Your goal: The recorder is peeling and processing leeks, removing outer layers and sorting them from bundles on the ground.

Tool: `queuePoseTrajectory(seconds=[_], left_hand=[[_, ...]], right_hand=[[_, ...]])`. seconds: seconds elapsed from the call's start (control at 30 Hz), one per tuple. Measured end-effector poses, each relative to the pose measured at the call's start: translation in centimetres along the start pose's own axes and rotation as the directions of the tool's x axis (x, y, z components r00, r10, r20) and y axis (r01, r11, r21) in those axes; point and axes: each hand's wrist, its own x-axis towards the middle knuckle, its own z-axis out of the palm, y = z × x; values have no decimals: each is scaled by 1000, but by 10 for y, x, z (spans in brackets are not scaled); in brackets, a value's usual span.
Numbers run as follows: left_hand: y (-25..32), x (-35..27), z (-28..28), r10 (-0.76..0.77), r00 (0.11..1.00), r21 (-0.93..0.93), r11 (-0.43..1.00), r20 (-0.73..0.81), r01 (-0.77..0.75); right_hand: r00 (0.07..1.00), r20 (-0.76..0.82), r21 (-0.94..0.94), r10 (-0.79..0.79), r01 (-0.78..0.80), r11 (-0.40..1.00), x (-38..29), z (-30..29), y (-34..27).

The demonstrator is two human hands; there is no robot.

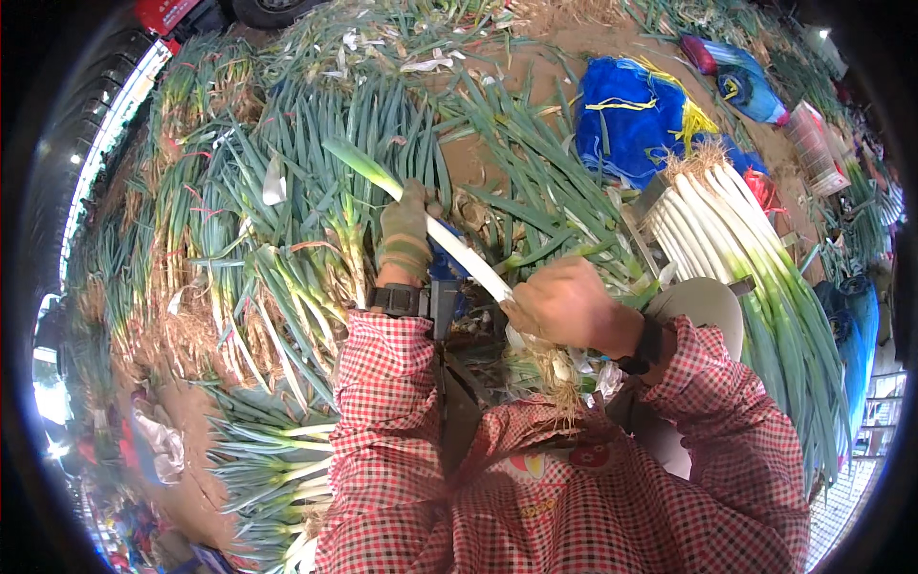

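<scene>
My left hand (405,226), in a green knit glove, is closed around the upper part of a long green onion stalk (466,257). The stalk slants from its green top at upper left down to the right. Without a glove, my right hand (559,301) grips its lower white end. Below that hand hangs a clump of pale roots (556,369); whether they belong to this stalk I cannot tell. A dark blue object (448,258), partly hidden, is beside my left hand. To the right lies a row of clean white-stemmed green onions (717,215), roots at the top.
Bundles of untrimmed green onions (344,143) cover the ground on the left. More onions (280,466) lie at lower left. Loose green leaves (531,165) are ahead. A blue mesh bag (624,115) with yellow ties lies beyond the white-stemmed row. A tyre (276,8) shows at the top.
</scene>
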Motion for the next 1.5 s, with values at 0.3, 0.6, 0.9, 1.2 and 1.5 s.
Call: queuePoseTrajectory(seconds=[0.3, 0.6, 0.9, 1.2, 1.5], left_hand=[[28, 51, -90, 54, 894, -210, 964, -444, -162], [37, -9, -49, 366, 912, -418, 811, -187, -411], [47, -21, -46, 523, 852, -647, 642, -21, -411], [24, -36, -26, 271, 957, -133, 957, 103, -257], [13, -49, -15, 508, 850, -309, 794, -138, -524]], right_hand=[[873, 407, 405, -270, 92, 910, -113, -44, -57], [918, -46, 117, 393, -386, 915, -31, -28, -23], [841, 310, 584, 443, -536, 609, 17, 40, -22], [889, -343, 73, 304, -297, 952, 29, 50, -19], [404, -232, 598, 885, -658, 458, 41, 80, 11]])
